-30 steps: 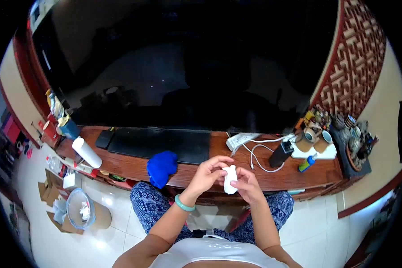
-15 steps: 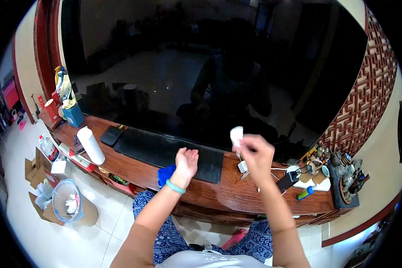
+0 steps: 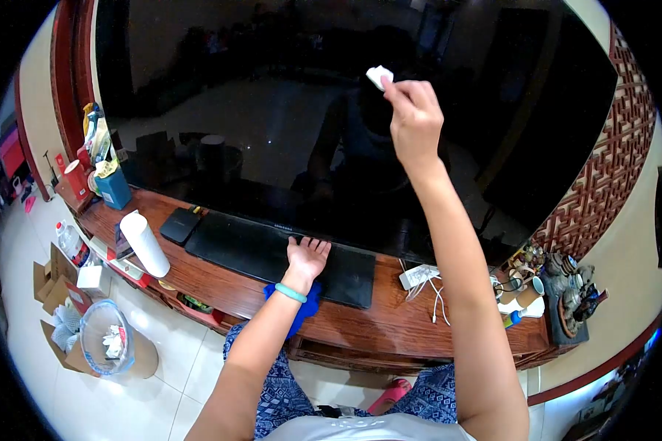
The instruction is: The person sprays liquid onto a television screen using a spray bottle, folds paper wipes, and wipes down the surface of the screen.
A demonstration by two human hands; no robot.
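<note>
Pinching a white tissue (image 3: pixel 379 76) between right-hand (image 3: pixel 417 125) thumb and fingers in the head view, had just lifted it from low over the wooden console (image 3: pixel 397 323) to high before the television screen (image 3: pixel 198 81); could not tell contact from a gap. Kept the left hand (image 3: pixel 307 259) empty, fingers loosely spread, above the black panel (image 3: pixel 349 278), beyond the blue cloth (image 3: pixel 305 312). Seemed now to be working one-handed, at screen height.

Glossy screen (image 3: pixel 324 154), matt paper wad (image 3: pixel 379 76).
</note>
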